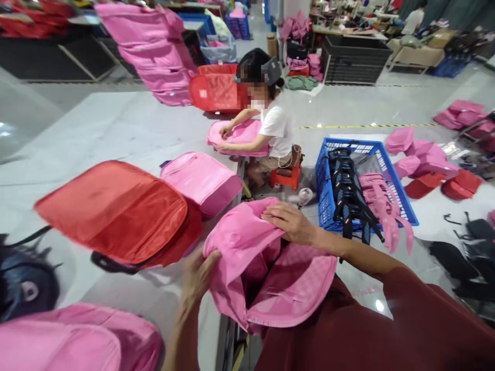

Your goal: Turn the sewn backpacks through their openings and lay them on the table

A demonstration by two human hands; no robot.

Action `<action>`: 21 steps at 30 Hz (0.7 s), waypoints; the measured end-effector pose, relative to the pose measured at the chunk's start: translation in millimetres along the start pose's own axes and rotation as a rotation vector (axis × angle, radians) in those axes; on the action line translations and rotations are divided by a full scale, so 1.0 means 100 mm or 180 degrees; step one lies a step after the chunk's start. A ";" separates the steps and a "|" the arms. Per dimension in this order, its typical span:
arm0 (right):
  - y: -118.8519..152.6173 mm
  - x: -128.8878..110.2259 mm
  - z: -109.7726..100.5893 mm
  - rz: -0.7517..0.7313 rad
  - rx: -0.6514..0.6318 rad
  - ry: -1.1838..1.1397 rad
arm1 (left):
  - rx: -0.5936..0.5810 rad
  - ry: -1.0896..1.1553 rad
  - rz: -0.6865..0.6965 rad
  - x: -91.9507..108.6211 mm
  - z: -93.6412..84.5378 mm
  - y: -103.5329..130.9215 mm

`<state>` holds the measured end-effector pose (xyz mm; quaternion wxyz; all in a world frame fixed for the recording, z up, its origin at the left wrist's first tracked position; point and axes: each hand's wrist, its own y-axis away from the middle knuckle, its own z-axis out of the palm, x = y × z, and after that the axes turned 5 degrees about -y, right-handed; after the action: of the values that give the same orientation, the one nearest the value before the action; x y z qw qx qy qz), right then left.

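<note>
A pink backpack (243, 242) hangs between my two hands, its main opening gaping and the checked inner lining showing. My left hand (199, 270) grips the bag's left edge, thumb on the near side and the other fingers mostly hidden behind it. On the upper right rim, my right hand (292, 221) is closed over the fabric. The lower flap (297, 293) lies folded out toward my dark red shirt. Beyond the bag, an opened red backpack (116, 206) rests on the work surface against another pink backpack (203, 180).
A co-worker (276, 123) sits on an orange stool (288, 172), handling a pink bag (240, 135). To the right stands a blue crate (323, 193) with black and pink straps. More pink bags (77, 337) lie at the lower left, beside a dark blue backpack (27, 283).
</note>
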<state>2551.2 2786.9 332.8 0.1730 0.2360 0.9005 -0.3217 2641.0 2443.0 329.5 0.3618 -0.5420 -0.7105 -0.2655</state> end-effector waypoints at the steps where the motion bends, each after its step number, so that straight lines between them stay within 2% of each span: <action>1: 0.16 0.03 -0.09 0.0175 0.0161 0.0026 | -0.0203 0.0242 0.0093 0.08 0.21 -0.09; 3: 0.51 0.06 -0.25 0.0622 0.0540 0.0209 | -0.0379 0.0613 0.0380 0.27 0.68 -0.14; 6: 0.95 0.12 -0.39 0.1218 0.1143 0.0747 | -0.0423 0.0481 0.1259 0.54 1.40 -0.07; 9: 1.19 0.33 -0.46 0.1561 0.1554 0.1190 | -0.0620 -0.0080 0.2113 0.71 2.02 -0.14; 11: 1.27 0.57 -0.49 0.1699 0.1683 0.1371 | -0.0807 -0.0238 0.2340 0.75 2.32 -0.36; 13: 1.31 0.86 -0.52 0.1758 0.1678 0.1500 | -0.1027 -0.0144 0.2321 0.76 2.54 -0.66; 16: 1.31 1.33 -0.60 0.1881 0.1387 0.1487 | -0.1153 0.0079 0.1832 0.78 2.76 -1.12; 18: 1.24 1.67 -0.71 0.2083 0.1100 0.1163 | -0.1264 0.0144 0.1387 0.83 2.86 -1.40; 21: 1.02 2.23 -0.92 0.2565 0.0622 0.0140 | -0.1438 0.0253 0.0740 0.97 3.00 -1.78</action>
<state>2406.6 2986.9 246.1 0.2426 0.5917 0.7048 -0.3071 2387.0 2681.7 230.3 0.2873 -0.6762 -0.5513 -0.3953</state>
